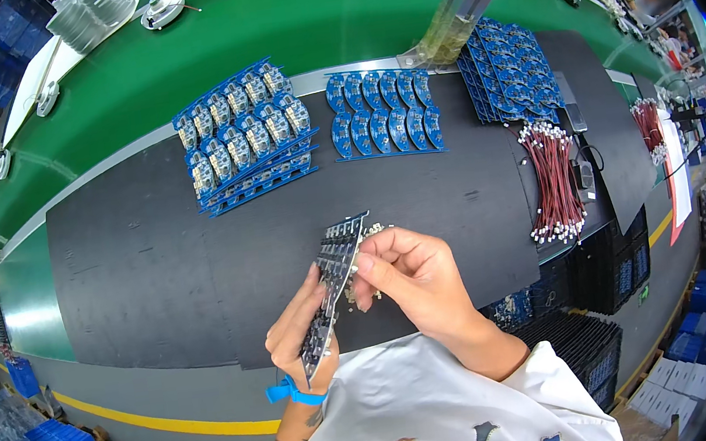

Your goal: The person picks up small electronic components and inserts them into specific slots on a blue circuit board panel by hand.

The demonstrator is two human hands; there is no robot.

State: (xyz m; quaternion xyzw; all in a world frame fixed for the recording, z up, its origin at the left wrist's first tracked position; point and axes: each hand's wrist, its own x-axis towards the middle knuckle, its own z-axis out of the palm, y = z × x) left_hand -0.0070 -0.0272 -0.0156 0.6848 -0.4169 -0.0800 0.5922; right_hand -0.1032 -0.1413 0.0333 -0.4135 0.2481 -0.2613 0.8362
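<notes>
Dark and thin, the board panel stands steeply tilted near the middle of the head view, slightly below centre, gripped by your left hand, its fingers closed around the lower part. Your right hand has thumb and forefinger drawn narrow at the panel's right side; whether they pinch a small part, you cannot tell. Expect it to be light, stiff and probably brittle, so hold it by the long edges, off the raised parts. Beyond it, small pale pieces lie loose on the matt black mat; glossy blue curved boards sit at upper centre, and limp red wires with white ends at right.
</notes>
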